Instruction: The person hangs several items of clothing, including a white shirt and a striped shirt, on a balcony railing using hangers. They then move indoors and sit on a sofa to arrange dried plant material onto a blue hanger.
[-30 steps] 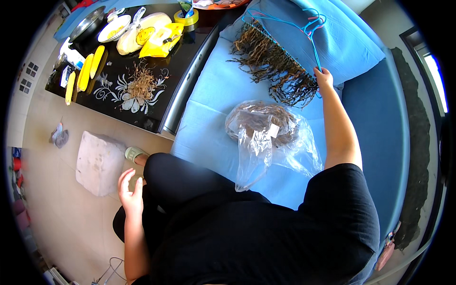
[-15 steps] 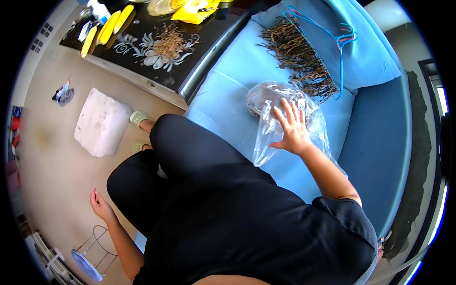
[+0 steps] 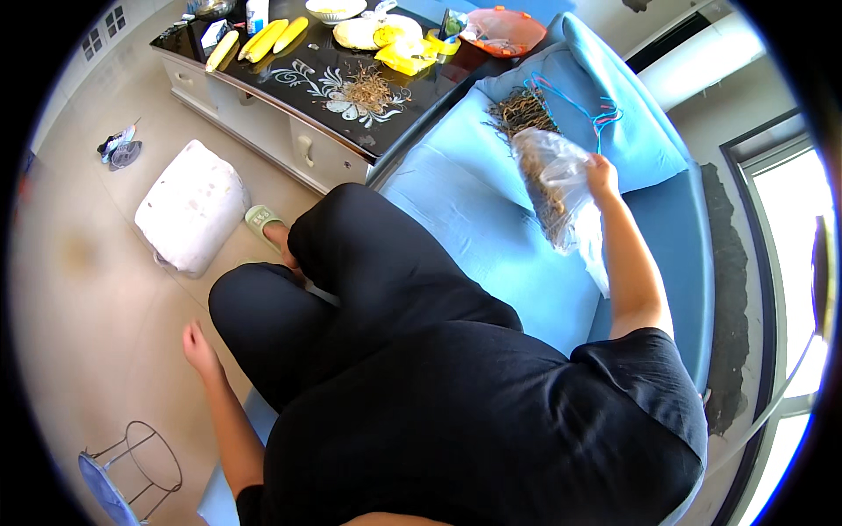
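My right hand (image 3: 602, 178) is closed on the gathered top of a clear plastic bag (image 3: 553, 175), lifted over the blue sofa. Brown, stringy dried pieces show through the plastic along one side. Behind the bag, a bundle of dark brown, root-like strands (image 3: 522, 111) lies against the sofa back beside blue and red wire hangers (image 3: 605, 116); the bag covers part of this bundle. Down at my left side, away from everything, my left hand (image 3: 201, 352) hangs with its fingers curled in and nothing visible in it.
The blue sofa (image 3: 430, 188) borders a glossy black table (image 3: 289, 98). On that table are a pile of thin brown bits (image 3: 368, 91), yellow corn cobs (image 3: 263, 42), a yellow bag (image 3: 408, 58) and an orange basket (image 3: 504, 33). A white padded block (image 3: 193, 208) and a wire-legged stool (image 3: 105, 491) stand on the floor.
My right hand was spread flat on the bag lying on the sofa. Now it grips the bag's top and has raised it up and rightward, in front of the strands.
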Available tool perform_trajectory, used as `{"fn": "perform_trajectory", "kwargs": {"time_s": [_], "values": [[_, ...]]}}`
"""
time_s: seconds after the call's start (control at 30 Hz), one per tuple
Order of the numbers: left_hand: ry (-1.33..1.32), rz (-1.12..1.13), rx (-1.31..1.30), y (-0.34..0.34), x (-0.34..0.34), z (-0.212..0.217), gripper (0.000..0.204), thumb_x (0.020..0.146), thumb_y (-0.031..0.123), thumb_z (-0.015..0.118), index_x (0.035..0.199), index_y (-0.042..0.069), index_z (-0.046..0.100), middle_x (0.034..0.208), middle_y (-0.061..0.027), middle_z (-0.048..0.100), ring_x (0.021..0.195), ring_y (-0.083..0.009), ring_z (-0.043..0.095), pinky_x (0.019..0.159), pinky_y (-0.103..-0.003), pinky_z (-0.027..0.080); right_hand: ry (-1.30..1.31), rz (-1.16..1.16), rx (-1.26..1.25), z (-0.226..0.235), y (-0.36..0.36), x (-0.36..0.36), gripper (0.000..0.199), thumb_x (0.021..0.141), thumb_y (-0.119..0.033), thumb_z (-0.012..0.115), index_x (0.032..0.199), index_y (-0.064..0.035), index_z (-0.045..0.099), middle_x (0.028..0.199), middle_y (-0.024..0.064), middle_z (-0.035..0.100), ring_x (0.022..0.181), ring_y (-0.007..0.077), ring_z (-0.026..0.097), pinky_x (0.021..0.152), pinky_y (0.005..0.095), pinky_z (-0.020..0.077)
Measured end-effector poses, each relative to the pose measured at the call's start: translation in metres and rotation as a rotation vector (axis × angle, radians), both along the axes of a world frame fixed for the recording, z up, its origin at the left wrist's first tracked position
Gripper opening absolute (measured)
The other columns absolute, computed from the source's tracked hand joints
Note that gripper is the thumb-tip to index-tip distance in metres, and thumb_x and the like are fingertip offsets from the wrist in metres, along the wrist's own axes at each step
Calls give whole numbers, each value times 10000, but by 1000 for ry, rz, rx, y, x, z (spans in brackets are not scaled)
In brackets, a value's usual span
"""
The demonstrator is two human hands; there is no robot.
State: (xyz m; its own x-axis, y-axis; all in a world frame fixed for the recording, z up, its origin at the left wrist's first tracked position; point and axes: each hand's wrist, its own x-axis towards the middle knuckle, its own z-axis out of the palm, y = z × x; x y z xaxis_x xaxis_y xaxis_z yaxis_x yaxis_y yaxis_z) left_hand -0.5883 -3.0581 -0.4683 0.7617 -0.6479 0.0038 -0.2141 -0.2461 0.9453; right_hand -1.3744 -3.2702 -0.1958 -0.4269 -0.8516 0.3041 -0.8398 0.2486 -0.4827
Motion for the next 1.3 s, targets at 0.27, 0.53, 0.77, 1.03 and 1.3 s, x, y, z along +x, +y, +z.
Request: {"fn": "perform_trajectory", "kwargs": {"time_s": [0.27,0.53,0.77,1.03,1.3], "values": [[-383,-677,-581,-170,-148,225,173,827,107,604,974,17,614,946,-68,614,890,-131,574,779,-245,454,607,275,-129,121,-7,-3,184,777,-111,538,934,-86,630,909,103,618,863,231,602,758,331,495],[-233,-924,-343,-216,-240,168,149,810,174,618,880,43,634,750,-40,632,658,-114,569,627,-254,459,388,403,-34,184,-38,46,166,782,-162,602,825,-10,652,728,82,635,694,122,547,630,289,459],[-423,-1003,-50,-223,-309,153,164,788,196,602,882,67,641,861,-103,638,785,-237,610,710,-317,474,393,694,110,66,-85,51,294,766,-53,577,1057,-73,609,950,90,640,842,211,602,799,285,464],[-781,-1043,186,-277,-398,100,363,792,184,596,1124,52,538,1096,-153,560,952,-299,566,814,-363,456,360,939,61,-1,-71,75,298,700,-111,600,997,-114,614,881,133,631,802,310,604,731,370,483],[-729,-1111,245,-315,-422,75,116,768,127,620,754,39,545,818,-141,568,784,-327,568,678,-404,449,-59,1006,199,-26,-39,70,367,677,-156,676,1032,-108,593,811,109,621,745,281,610,667,370,487]]}}
